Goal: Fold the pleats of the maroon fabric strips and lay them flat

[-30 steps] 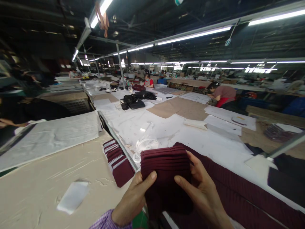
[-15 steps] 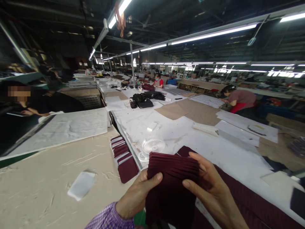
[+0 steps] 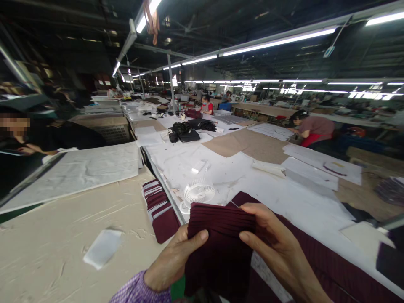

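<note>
While 2 hands [image 3: 172,257] hold maroon fabric [image 3: 221,248], a white fan [image 3: 199,192] sits beyond.

Near, a maroon ridged fabric stack [image 3: 219,248] sits between left fingers [image 3: 199,239] and right fingers [image 3: 252,242]; left, flat maroon-and-white fabric pieces [image 3: 164,225] lie on a beige cloth-covered surface [image 3: 47,248]; farther, a round white fan [image 3: 199,192] precedes a black fabric heap [image 3: 189,134].

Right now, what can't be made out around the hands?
Head view: far side of left hand, hidden by the maroon fabric stack.
Head view: any sleeve on right hand, cut off by bottom edge.
Head view: number of layers in the stack, edges too blurred to count.
</note>
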`<state>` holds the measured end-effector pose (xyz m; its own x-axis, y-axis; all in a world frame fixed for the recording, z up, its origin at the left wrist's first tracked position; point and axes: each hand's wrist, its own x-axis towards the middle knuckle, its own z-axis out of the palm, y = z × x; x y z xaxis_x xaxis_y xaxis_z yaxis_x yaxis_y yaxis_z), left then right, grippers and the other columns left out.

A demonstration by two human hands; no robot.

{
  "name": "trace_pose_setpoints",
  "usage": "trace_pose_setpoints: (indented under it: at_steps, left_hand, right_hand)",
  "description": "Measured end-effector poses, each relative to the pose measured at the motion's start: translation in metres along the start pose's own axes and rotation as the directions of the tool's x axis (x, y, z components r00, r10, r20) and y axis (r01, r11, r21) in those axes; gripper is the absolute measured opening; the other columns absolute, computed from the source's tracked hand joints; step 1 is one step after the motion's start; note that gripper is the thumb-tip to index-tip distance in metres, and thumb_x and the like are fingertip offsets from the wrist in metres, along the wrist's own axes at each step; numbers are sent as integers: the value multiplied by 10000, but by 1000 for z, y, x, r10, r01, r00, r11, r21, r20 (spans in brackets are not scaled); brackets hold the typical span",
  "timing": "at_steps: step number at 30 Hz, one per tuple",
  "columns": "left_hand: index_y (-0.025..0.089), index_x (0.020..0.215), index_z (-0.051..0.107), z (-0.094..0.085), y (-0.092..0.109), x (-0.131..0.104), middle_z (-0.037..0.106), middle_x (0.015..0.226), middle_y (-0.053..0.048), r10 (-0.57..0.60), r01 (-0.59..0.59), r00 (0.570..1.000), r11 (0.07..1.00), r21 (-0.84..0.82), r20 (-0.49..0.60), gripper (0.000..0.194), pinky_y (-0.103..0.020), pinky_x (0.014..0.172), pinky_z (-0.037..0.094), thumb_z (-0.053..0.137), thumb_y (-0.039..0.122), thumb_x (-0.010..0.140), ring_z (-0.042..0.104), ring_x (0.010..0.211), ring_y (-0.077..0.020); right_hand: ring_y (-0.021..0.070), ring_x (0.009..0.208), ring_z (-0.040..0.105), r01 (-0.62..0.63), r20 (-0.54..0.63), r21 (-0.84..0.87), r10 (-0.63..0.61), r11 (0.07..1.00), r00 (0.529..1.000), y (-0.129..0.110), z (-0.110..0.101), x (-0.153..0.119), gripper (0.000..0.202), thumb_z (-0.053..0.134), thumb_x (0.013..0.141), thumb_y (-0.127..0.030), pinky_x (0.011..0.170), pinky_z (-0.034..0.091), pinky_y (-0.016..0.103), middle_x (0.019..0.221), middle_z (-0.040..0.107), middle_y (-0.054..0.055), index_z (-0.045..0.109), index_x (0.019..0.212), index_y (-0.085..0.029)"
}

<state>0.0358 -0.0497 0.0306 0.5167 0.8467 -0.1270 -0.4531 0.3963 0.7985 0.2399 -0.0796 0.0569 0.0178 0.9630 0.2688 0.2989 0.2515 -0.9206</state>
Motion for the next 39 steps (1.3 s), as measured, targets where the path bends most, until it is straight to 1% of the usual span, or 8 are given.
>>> trace_pose_setpoints:
  at_steps: [7,14,17,23,28,32,35,39]
  left_hand:
    - [218,1100,692,-2,1,1,732,1027,-67,7,-7,1000,998,57,3,290,-355,932,488,649,256,816,651,1007,-230]
    - [196,1047,714,2,-1,4,741,982,-75,29,-26,994,999,31,-103,269,-338,893,506,669,291,800,667,962,-231]
    - [188,1041,716,6,0,5,742,970,-78,36,-36,992,999,0,-118,282,-355,912,497,687,300,784,668,953,-236]
    - [180,1029,718,11,4,5,742,968,-79,63,-62,994,998,13,-86,275,-347,909,490,693,290,777,666,949,-233]
    - [196,1055,705,9,1,2,737,999,-69,72,-71,996,997,24,-43,313,-351,932,476,714,299,759,653,997,-235]
    - [201,1055,701,5,3,3,724,1057,-71,104,-115,990,986,-117,-96,369,-382,1006,430,671,438,774,617,1086,-254]
    - [173,1131,667,4,11,6,700,1122,-99,65,-71,997,959,-275,-33,504,-412,1050,391,533,553,829,575,1157,-276]
    - [162,1191,634,3,19,7,694,1141,-101,-17,29,999,926,-375,36,486,-423,1071,361,444,495,892,569,1172,-275]
  right_hand:
    - [192,915,633,-75,3,81,75,994,997,0,-4,4,274,707,785,-344,711,546,255,1140,595,14,612,1040,-310]
    - [242,1001,619,-158,165,219,123,963,979,-2,9,-2,281,676,802,-373,849,533,335,1105,655,56,683,1055,-251]
    - [255,1010,628,-189,131,238,162,953,978,-1,19,-5,335,656,811,-419,912,511,372,1073,696,56,697,1092,-241]
    - [231,811,680,-286,68,299,279,910,958,-1,26,-10,315,686,785,-427,766,568,322,920,748,47,742,1005,-208]
    - [256,914,672,-275,51,270,272,923,961,-3,23,-10,329,682,788,-422,807,559,323,938,746,49,726,1041,-216]
    - [261,881,677,-260,56,204,254,944,966,-5,22,-10,319,657,800,-439,757,567,315,914,747,40,729,1026,-225]
    - [268,904,671,-243,75,173,233,954,970,-8,22,-10,315,645,808,-442,740,569,310,963,741,44,730,1018,-223]
    - [268,937,666,-219,98,150,206,964,974,-9,23,-10,311,637,818,-436,770,561,305,991,737,40,730,1030,-228]
